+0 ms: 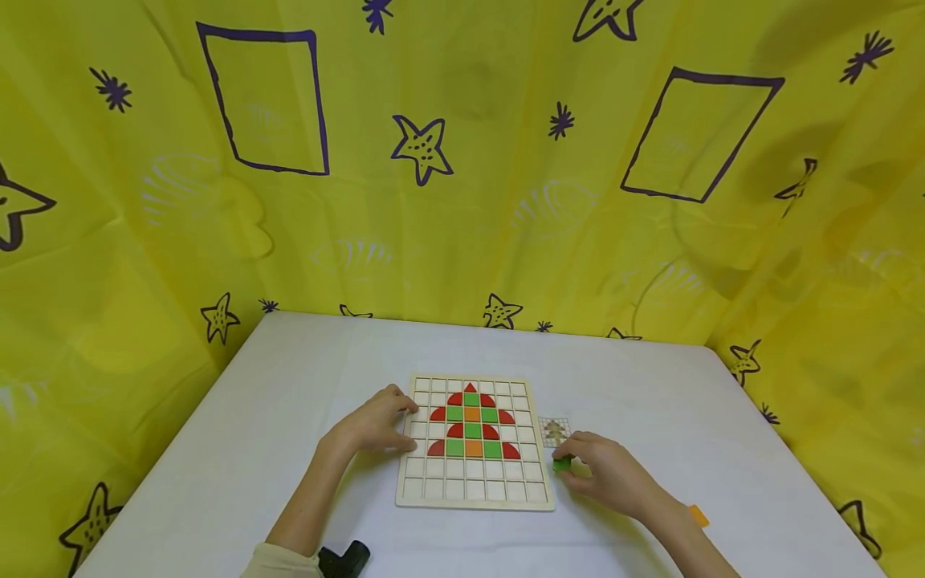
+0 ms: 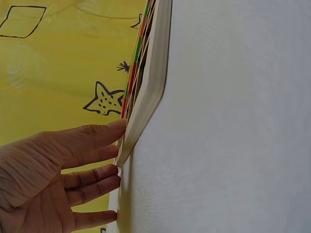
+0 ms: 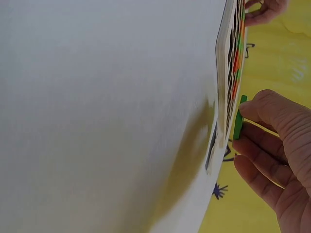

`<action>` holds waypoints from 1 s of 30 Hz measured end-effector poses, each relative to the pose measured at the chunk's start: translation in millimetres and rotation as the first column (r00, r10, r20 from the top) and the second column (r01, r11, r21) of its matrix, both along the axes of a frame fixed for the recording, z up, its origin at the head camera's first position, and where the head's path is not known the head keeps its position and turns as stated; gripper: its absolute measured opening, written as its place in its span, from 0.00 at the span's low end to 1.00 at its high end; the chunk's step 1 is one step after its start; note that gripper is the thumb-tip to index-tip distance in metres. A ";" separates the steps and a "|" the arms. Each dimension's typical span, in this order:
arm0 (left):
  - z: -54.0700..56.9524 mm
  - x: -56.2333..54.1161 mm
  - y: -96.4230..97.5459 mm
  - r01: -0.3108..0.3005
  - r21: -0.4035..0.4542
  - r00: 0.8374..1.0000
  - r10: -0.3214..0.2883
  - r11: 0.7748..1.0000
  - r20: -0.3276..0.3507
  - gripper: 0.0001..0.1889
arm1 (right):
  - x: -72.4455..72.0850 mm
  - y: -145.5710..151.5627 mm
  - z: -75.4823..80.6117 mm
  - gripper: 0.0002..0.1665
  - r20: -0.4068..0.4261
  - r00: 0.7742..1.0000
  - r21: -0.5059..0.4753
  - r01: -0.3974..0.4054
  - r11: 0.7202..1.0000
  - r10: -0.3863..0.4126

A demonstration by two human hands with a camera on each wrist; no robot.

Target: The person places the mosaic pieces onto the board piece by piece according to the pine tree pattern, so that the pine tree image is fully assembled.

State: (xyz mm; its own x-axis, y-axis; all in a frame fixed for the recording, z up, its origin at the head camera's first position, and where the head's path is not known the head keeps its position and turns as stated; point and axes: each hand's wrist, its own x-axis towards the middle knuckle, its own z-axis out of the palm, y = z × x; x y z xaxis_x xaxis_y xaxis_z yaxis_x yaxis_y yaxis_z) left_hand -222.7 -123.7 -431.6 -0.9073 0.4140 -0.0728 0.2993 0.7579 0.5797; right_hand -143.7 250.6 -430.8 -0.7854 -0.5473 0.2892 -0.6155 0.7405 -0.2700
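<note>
A wooden grid board (image 1: 477,494) lies mid-table, with red, green and orange tiles set in its cells in a tree shape. My left hand (image 1: 377,419) touches the board's left edge with thumb and fingertips; in the left wrist view its fingers (image 2: 92,187) are fairly straight. On the board's right, my right hand (image 1: 610,474) pinches a green tile (image 1: 561,464) between thumb and fingers. The right wrist view shows this green tile (image 3: 239,119) held above the table. A small pattern card (image 1: 554,432) with a tree picture lies beside the board, just beyond my right fingertips.
An orange piece (image 1: 698,515) lies on the white table (image 1: 325,353), partly behind my right forearm. A black pipe-shaped object (image 1: 345,559) is by my left sleeve at the front. Yellow curtains (image 1: 470,225) with drawn stars hang behind and at both sides.
</note>
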 end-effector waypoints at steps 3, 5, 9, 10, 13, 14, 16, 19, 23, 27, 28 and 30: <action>0.6 0.7 0.3 -0.001 -0.001 1.000 0.001 1.000 0.003 0.26 | -1.0 -10.0 0.1 0.12 0.026 1.000 0.023 0.002 1.000 -0.002; 0.9 0.9 0.4 -0.001 0.000 1.000 0.001 1.000 0.005 0.26 | -1.4 -16.9 0.0 0.12 0.036 0.999 0.032 -0.004 0.999 0.003; 1.2 0.9 0.3 -0.003 0.002 1.000 0.003 1.000 0.010 0.26 | -2.7 -30.8 -0.1 0.11 0.022 0.999 0.039 -0.040 0.998 0.039; 1.3 0.8 0.3 -0.003 0.003 1.000 0.003 1.000 0.010 0.26 | -3.2 -34.2 0.0 0.10 0.022 0.999 0.037 -0.049 0.998 0.048; 1.1 0.6 0.3 -0.002 0.002 1.000 0.002 1.000 0.009 0.26 | -5.1 -43.8 0.5 0.10 0.030 0.997 0.036 -0.070 0.997 0.069; 1.0 0.7 0.4 0.000 0.002 1.000 0.000 1.000 0.008 0.26 | -6.0 -46.8 0.4 0.10 0.035 0.996 0.028 -0.081 0.996 0.080; 0.9 0.9 0.4 0.002 0.003 1.000 -0.002 1.000 0.007 0.26 | -7.6 -52.8 -0.6 0.09 0.048 0.994 0.016 -0.099 0.995 0.098; 0.6 0.4 0.3 0.002 -0.001 1.000 -0.002 1.000 0.003 0.26 | -9.6 -62.4 -1.5 0.09 0.065 0.990 0.005 -0.122 0.992 0.122; 1.4 0.6 0.9 -0.006 -0.002 1.000 0.006 1.000 0.010 0.26 | -10.6 -75.0 -1.1 0.09 0.083 0.987 0.009 -0.138 0.990 0.137; 2.6 1.1 1.1 -0.002 -0.003 1.000 0.002 1.000 0.012 0.26 | -12.9 -85.2 -1.7 0.10 0.050 0.983 0.021 -0.175 0.984 0.174; 2.5 0.9 1.0 -0.001 -0.003 1.000 0.001 1.000 0.011 0.26 | -13.7 -87.6 -2.0 0.10 0.040 0.982 0.027 -0.183 0.983 0.182; 2.4 0.6 0.9 0.004 -0.003 1.000 -0.004 1.000 0.009 0.26 | -15.0 -92.1 -2.6 0.11 0.024 0.982 0.043 -0.190 0.981 0.189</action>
State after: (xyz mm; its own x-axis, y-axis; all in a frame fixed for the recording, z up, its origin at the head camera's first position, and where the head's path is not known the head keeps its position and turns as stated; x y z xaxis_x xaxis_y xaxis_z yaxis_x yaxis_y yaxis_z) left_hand -222.1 -122.8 -429.2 -0.9051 0.4171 -0.0824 0.2969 0.7587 0.5798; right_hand -158.7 158.5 -433.4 -0.6712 -0.6991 0.2467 -0.7409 0.6223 -0.2524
